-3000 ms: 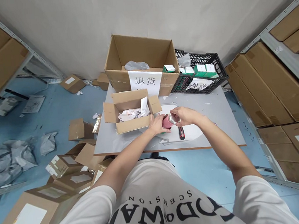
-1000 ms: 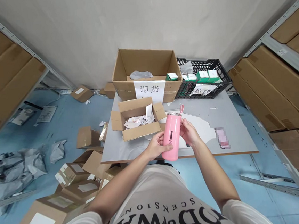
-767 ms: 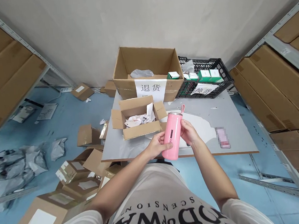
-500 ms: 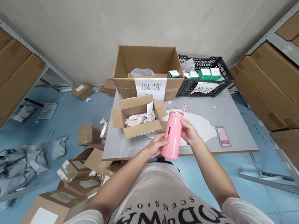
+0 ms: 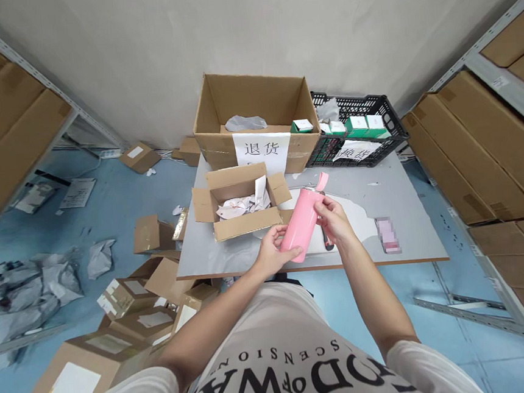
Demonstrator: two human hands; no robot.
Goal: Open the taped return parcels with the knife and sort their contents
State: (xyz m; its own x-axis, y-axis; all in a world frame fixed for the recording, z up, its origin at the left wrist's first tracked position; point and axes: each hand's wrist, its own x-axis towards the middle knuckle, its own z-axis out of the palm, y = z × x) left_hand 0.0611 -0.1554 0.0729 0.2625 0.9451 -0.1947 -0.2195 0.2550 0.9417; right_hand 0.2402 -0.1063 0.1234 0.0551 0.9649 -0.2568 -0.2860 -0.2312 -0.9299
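A pink water bottle [image 5: 301, 222] with a pink strap loop at its top is held between my two hands, tilted to the right over the table's front edge. My left hand [image 5: 273, 249] grips it near its base, the thumb across the front. Up near the neck, my right hand [image 5: 333, 218] has its fingers closed on the other side. Under the bottle lies a white sheet [image 5: 358, 221], and a dark knife-like tool [image 5: 327, 239] shows partly beside my right hand. A small open carton [image 5: 248, 223] with crumpled paper inside stands left of the bottle.
Behind stand a large open cardboard box [image 5: 214, 148] with a paper sign and a black plastic crate [image 5: 386, 118] holding green-and-white boxes. A phone-like pink item [image 5: 387, 235] lies at the table's right. Cartons [image 5: 91, 370] crowd the floor at left; shelves of boxes [image 5: 473, 153] flank the right.
The bottle has been turned, so its dark printed mark no longer shows, and it leans further right. My left hand has shifted toward its base. The dark tool behind it is more visible.
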